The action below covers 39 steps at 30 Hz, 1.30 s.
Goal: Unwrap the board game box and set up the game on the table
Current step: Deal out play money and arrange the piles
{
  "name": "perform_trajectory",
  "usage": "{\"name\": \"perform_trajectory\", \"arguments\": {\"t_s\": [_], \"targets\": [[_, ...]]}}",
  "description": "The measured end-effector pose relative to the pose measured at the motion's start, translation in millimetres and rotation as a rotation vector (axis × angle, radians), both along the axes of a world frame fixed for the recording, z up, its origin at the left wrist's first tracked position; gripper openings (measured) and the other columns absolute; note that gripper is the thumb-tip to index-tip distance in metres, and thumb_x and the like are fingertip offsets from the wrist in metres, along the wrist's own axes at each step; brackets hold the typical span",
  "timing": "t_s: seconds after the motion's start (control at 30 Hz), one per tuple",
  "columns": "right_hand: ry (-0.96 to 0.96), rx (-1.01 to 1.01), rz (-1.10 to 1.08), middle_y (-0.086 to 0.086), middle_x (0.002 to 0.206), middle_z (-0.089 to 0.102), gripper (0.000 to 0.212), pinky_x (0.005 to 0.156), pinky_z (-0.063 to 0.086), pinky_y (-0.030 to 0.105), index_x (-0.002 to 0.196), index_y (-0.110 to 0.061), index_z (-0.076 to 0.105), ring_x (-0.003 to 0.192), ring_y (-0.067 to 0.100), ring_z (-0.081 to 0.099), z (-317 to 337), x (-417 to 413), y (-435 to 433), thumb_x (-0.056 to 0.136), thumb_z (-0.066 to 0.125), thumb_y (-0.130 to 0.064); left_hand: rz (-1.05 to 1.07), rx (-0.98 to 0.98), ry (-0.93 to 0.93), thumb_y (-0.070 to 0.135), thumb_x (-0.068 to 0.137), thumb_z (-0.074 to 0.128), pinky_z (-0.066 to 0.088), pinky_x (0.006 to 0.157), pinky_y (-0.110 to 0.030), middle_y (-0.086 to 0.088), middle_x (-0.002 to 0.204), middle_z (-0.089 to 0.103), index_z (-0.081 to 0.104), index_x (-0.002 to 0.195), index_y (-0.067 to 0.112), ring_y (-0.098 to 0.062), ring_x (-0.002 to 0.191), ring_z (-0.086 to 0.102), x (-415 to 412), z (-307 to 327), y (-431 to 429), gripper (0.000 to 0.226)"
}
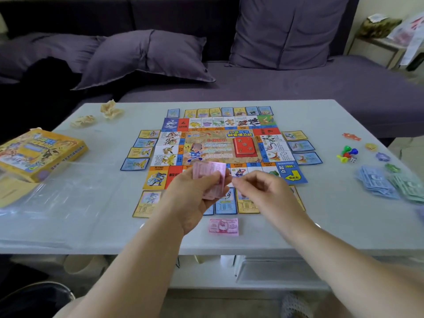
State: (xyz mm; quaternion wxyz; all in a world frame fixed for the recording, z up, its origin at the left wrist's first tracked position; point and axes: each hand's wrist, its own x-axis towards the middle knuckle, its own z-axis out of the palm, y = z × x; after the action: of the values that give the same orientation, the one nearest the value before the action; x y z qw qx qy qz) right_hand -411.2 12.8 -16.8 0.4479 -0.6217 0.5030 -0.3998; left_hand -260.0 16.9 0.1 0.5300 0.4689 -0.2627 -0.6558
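Head view: flat, square printed board [220, 145] lies mid-table [91, 237], glossy rectangular cards [146, 204] ringing its edges and a red deck [244, 146] stacked on its centre. My left hand [195, 198] is raised over the board's near edge, palm turned up, fingers and thumb curled round a thin bundle of pink paper notes [210, 180]. My right hand [259, 189] sits just beside the bundle, fingers curled, tips at its right edge; I cannot tell whether they pinch a note. A second pink stack [223, 226] lies flat near me. Yellow cardboard box [39, 152] rests far left, clear crinkled wrap [57, 198] beside it. Plastic pawns [347, 153] and blue notes [376, 182] lie right.
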Motion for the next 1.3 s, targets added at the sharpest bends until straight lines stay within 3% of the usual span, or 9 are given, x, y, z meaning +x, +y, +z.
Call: {"name": "perform_trajectory", "arguments": {"t_s": [0.17, 0.47, 0.63, 0.8, 0.93, 1.0, 1.1, 1.23, 1.3], "targets": [[-0.099, 0.099, -0.098, -0.010, 0.061, 0.061, 0.019, 0.062, 0.038, 0.021, 0.068, -0.020, 0.065, 0.055, 0.000, 0.051, 3, -10, -22, 0.078, 0.072, -0.034, -0.033, -0.016, -0.090, -0.006, 0.089, 0.053, 0.055, 0.061, -0.020, -0.015, 0.073, 0.061, 0.058, 0.098, -0.003, -0.014, 0.059, 0.058, -40, 0, -24, 0.011], [-0.074, 0.103, -0.225, -0.014, 0.059, 0.059, 0.009, 0.056, 0.037, 0.016, 0.078, -0.017, 0.069, 0.051, -0.004, 0.050, 11, -68, -78, 0.084, 0.068, -0.024, 0.003, 0.177, 0.255, 0.003, 0.091, 0.055, 0.057, 0.051, -0.026, -0.012, 0.067, 0.067, 0.061, 0.097, 0.002, -0.016, 0.055, 0.065, -96, 2, -79, 0.008], [0.311, -0.056, -0.432, -0.005, 0.078, 0.062, 0.005, 0.057, 0.040, 0.008, 0.086, -0.014, 0.066, 0.072, 0.008, 0.057, 14, -137, -151, 0.082, 0.070, -0.014, 0.002, 0.194, 0.312, 0.013, 0.097, 0.048, 0.054, 0.062, -0.037, -0.014, 0.083, 0.059, 0.056, 0.100, -0.001, -0.020, 0.074, 0.058, -114, 5, -113, 0.017], [0.788, 0.047, -0.447, -0.006, 0.093, 0.063, 0.023, 0.097, 0.042, 0.042, 0.062, -0.030, 0.055, 0.105, 0.022, 0.058, 1, -190, -206, 0.079, 0.071, -0.027, -0.059, 0.118, 0.314, 0.001, 0.098, 0.033, 0.053, 0.068, -0.038, -0.018, 0.090, 0.065, 0.050, 0.113, -0.002, -0.023, 0.078, 0.065, -127, 3, -136, 0.023], [0.977, 0.081, -0.449, -0.006, 0.109, 0.065, 0.005, 0.099, 0.037, 0.037, 0.078, -0.026, 0.064, 0.109, 0.022, 0.055, -9, -196, -223, 0.083, 0.065, -0.026, -0.079, 0.104, 0.255, -0.003, 0.098, 0.032, 0.052, 0.065, -0.031, -0.014, 0.083, 0.066, 0.052, 0.103, 0.002, -0.018, 0.073, 0.065, -136, -4, -154, 0.021], [1.082, 0.070, -0.467, -0.004, 0.110, 0.065, 0.009, 0.093, 0.032, 0.035, 0.090, -0.024, 0.068, 0.109, 0.023, 0.054, -16, -196, -226, 0.085, 0.061, -0.023, -0.073, 0.111, 0.226, -0.004, 0.097, 0.035, 0.054, 0.062, -0.029, -0.013, 0.076, 0.068, 0.052, 0.105, 0.004, -0.019, 0.073, 0.064, -137, -9, -161, 0.020], [1.149, 0.060, -0.448, -0.004, 0.113, 0.063, 0.008, 0.088, 0.027, 0.035, 0.092, -0.028, 0.063, 0.110, 0.023, 0.053, -27, -198, -227, 0.087, 0.060, -0.023, -0.059, 0.137, 0.177, -0.004, 0.095, 0.043, 0.056, 0.052, -0.023, -0.009, 0.061, 0.068, 0.055, 0.092, 0.006, -0.017, 0.064, 0.064, -138, -16, -166, 0.016], [1.198, 0.033, -0.444, -0.004, 0.118, 0.059, 0.023, 0.092, 0.028, 0.037, 0.108, -0.029, 0.059, 0.111, 0.022, 0.053, -31, -203, -225, 0.087, 0.062, -0.036, -0.039, 0.132, 0.117, -0.004, 0.092, 0.049, 0.055, 0.058, -0.023, -0.010, 0.082, 0.065, 0.056, 0.094, 0.009, -0.017, 0.069, 0.062, -136, -23, -171, 0.015], [1.091, -0.070, -0.502, -0.003, 0.113, 0.058, 0.024, 0.091, 0.031, 0.036, 0.108, -0.028, 0.058, 0.106, 0.021, 0.055, -25, -197, -222, 0.086, 0.062, -0.038, -0.040, 0.115, 0.079, -0.003, 0.091, 0.052, 0.054, 0.061, -0.024, -0.010, 0.085, 0.065, 0.057, 0.097, 0.008, -0.018, 0.071, 0.063, -132, -26, -172, 0.014]]}}
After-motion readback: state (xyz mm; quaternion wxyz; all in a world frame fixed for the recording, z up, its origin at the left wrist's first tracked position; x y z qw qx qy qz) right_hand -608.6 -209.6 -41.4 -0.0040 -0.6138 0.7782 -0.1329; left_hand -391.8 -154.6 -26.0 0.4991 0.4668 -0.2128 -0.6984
